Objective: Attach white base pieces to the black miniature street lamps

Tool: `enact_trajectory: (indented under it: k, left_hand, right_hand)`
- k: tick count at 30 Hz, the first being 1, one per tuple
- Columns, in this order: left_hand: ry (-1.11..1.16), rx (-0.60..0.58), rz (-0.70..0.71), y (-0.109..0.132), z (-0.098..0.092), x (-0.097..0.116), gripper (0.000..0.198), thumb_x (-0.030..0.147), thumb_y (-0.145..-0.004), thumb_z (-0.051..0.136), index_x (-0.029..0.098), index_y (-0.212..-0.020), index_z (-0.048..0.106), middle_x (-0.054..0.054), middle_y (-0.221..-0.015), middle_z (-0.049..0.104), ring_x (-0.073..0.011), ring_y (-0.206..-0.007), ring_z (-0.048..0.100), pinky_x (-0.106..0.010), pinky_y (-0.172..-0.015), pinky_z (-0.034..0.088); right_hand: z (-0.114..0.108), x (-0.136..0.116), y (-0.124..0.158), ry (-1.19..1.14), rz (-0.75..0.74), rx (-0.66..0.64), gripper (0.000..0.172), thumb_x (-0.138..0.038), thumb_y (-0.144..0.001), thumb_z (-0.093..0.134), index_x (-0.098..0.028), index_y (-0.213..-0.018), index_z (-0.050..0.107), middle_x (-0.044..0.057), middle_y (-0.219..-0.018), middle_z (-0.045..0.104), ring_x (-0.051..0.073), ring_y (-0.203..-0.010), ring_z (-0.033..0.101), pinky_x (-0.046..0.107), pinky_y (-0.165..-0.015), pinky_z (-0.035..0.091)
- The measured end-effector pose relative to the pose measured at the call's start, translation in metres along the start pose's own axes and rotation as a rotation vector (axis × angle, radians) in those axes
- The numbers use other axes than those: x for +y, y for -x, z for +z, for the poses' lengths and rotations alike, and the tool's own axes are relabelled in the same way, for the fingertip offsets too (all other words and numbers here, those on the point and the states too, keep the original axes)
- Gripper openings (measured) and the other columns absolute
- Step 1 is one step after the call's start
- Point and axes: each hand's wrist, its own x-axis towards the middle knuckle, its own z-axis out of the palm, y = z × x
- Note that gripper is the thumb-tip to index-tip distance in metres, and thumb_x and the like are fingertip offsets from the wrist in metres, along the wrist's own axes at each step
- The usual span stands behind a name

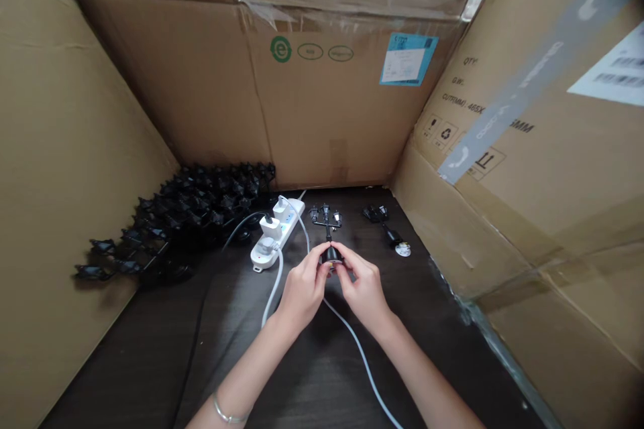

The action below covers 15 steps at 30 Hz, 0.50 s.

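Between my hands is a small black model street lamp [328, 233] with three lantern heads, its post pointing away from me. My left hand [306, 279] pinches the left side of its round base, and my right hand [358, 276] grips the right side. The thumbs press at the underside of the base, whose details are mostly hidden by the fingers. A second black model street lamp [391, 234] lies on its side to the right, with a pale round disc [403, 249] at its base.
A white power strip [278, 233] with plugs and cables stands left of my hands. Many black model lamps [201, 208] are heaped at the left. Cardboard boxes [322, 120] wall in the dark table [241, 362] at the back and both sides. A white cable [359, 348] runs beneath my hands.
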Motion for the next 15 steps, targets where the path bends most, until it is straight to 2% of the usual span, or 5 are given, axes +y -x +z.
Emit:
enact_trajectory:
  k: [5, 7, 10, 12, 15]
  left_hand:
    - [0.022, 0.037, 0.034, -0.0004, -0.0009, 0.0027, 0.036, 0.026, -0.093, 0.036, 0.019, -0.127, 0.045, -0.008, -0.125, 0.056, -0.0193, -0.113, 0.055, -0.034, -0.096, 0.045]
    - [0.061, 0.04, 0.017, -0.001, -0.0021, 0.0044, 0.037, 0.026, -0.093, 0.035, 0.019, -0.127, 0.046, -0.008, -0.127, 0.055, -0.0193, -0.114, 0.054, -0.033, -0.096, 0.045]
    - [0.171, 0.009, -0.055, -0.0023, -0.0036, 0.0073, 0.037, 0.028, -0.094, 0.033, 0.019, -0.128, 0.046, -0.008, -0.121, 0.058, -0.0152, -0.09, 0.063, -0.029, -0.082, 0.051]
    - [0.232, -0.011, -0.102, -0.0029, -0.0039, 0.0089, 0.037, 0.03, -0.094, 0.032, 0.02, -0.127, 0.047, -0.007, -0.114, 0.061, -0.0116, -0.073, 0.062, -0.026, -0.072, 0.052]
    - [0.26, -0.021, -0.137, -0.0031, -0.0039, 0.0098, 0.036, 0.031, -0.094, 0.033, 0.019, -0.124, 0.05, -0.007, -0.109, 0.063, -0.0109, -0.068, 0.06, -0.025, -0.067, 0.051]
  right_hand:
    - [-0.0004, -0.0055, 0.0001, 0.031, -0.024, 0.013, 0.038, -0.013, -0.086, 0.045, -0.018, -0.122, 0.056, 0.009, -0.112, 0.064, 0.018, -0.091, 0.065, 0.029, -0.08, 0.055]
    - [-0.0013, -0.0069, 0.0006, 0.048, -0.031, 0.005, 0.038, -0.014, -0.087, 0.046, -0.018, -0.124, 0.054, 0.008, -0.111, 0.064, 0.017, -0.089, 0.064, 0.029, -0.08, 0.054]
    - [-0.0028, -0.0074, 0.0004, 0.092, -0.033, -0.008, 0.038, -0.015, -0.088, 0.045, -0.018, -0.125, 0.053, 0.008, -0.108, 0.064, 0.017, -0.091, 0.063, 0.03, -0.082, 0.053]
    - [-0.0035, -0.0072, -0.0004, 0.134, -0.032, -0.008, 0.037, -0.015, -0.088, 0.045, -0.018, -0.124, 0.054, 0.009, -0.109, 0.062, 0.018, -0.093, 0.061, 0.031, -0.082, 0.053]
    - [-0.0039, -0.0072, -0.0014, 0.25, -0.086, 0.05, 0.034, -0.015, -0.086, 0.049, -0.017, -0.119, 0.058, 0.011, -0.111, 0.057, 0.019, -0.092, 0.059, 0.031, -0.077, 0.054]
